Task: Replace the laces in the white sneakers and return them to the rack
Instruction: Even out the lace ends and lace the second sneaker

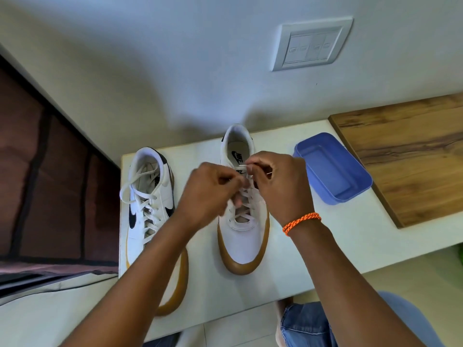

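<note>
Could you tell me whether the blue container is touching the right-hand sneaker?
Apart. The head view shows bare white tabletop between the blue container and the right-hand sneaker.

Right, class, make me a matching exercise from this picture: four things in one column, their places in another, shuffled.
1. white gum-soled sneaker with loose laces
2. blue plastic rectangular tub
3. orange braided wristband
4. white wall switch plate

a. on the right wrist
b. on the wall
c. right of the hands
d. left of the hands

Pairs: 1-d, 2-c, 3-a, 4-b
</note>
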A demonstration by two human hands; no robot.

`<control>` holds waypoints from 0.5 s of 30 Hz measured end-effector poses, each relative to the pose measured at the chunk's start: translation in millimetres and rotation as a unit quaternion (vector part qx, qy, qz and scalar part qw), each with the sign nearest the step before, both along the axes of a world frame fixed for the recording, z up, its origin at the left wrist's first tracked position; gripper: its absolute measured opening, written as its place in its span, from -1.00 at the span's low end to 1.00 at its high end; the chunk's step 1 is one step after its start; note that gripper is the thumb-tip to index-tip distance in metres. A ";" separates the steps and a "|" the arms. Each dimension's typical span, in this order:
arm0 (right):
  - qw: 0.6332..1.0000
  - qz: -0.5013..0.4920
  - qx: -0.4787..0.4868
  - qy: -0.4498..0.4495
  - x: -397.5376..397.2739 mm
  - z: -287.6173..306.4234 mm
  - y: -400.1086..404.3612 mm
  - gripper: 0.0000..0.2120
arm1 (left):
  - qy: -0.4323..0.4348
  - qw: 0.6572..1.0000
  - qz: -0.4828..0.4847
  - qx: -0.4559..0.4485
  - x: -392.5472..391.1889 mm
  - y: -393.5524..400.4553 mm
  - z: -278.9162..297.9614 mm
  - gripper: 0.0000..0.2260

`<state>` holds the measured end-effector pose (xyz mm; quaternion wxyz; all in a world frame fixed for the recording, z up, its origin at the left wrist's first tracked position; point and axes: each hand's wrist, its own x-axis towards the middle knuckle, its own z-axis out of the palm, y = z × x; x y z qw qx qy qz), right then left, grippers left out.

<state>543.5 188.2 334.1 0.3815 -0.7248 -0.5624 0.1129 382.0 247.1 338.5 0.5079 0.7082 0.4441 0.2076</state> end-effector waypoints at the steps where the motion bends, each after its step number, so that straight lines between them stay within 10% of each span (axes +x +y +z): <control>1: 0.999 -0.005 -0.005 -0.041 -2.5 -0.8 -0.3 -0.90 | 0.018 0.998 0.043 0.032 -4.0 3.9 -1.3 -0.81; 8: 0.980 -0.029 -0.029 -0.196 -24.7 -6.2 5.4 -0.93 | 0.159 0.971 0.120 0.132 -16.0 10.3 -19.3 -0.88; 15: 0.994 -0.039 -0.094 0.037 -18.5 -17.6 10.3 -0.95 | 0.154 0.973 0.114 0.125 -14.6 9.9 -16.1 -0.87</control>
